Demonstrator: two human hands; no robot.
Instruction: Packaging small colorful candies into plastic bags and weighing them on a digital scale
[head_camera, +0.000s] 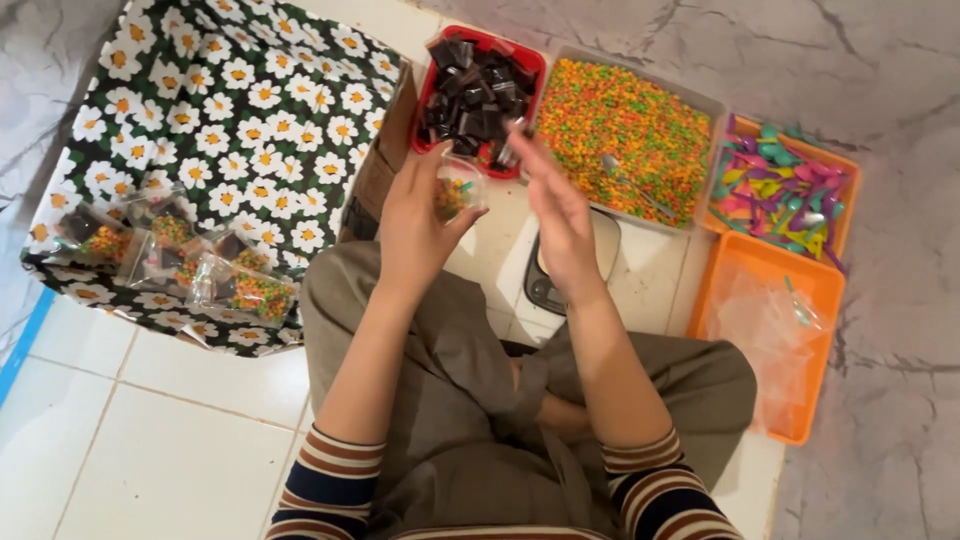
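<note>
Head view, looking straight down over crossed legs in olive trousers (470, 400) on a pale tiled floor (170, 450). To the left, a box draped in black cloth with white daisies (230, 110), carrying a cluster of filled clear packets (180, 255) near its lower edge. Ahead, side by side, a red tray of dark brown cubes (478, 88), a clear tub of small orange, green and yellow sweets (625, 135) with a metal spoon (635, 185) lying in it, and an orange tray of bright plastic spoons (785, 185); nearer on the right, a second orange tray of empty clear bags (765, 320). Between the knees, partly hidden by the right forearm, a small kitchen scale (560, 270). Held up in the left hand (415, 225), a small clear plastic bag (455, 190), upright, long axis roughly vertical, mouth pointing away toward the red tray, bottom part filled with the coloured sweets; grip closed around its side, thumb on the near face. Just beside it, the right hand (560, 215), fingers pinched on a dark cube in clear wrap (512, 140), poised just above and to the right of the bag's mouth, apart from it, over the near edge of the red tray. Nothing between cube and bag.
</note>
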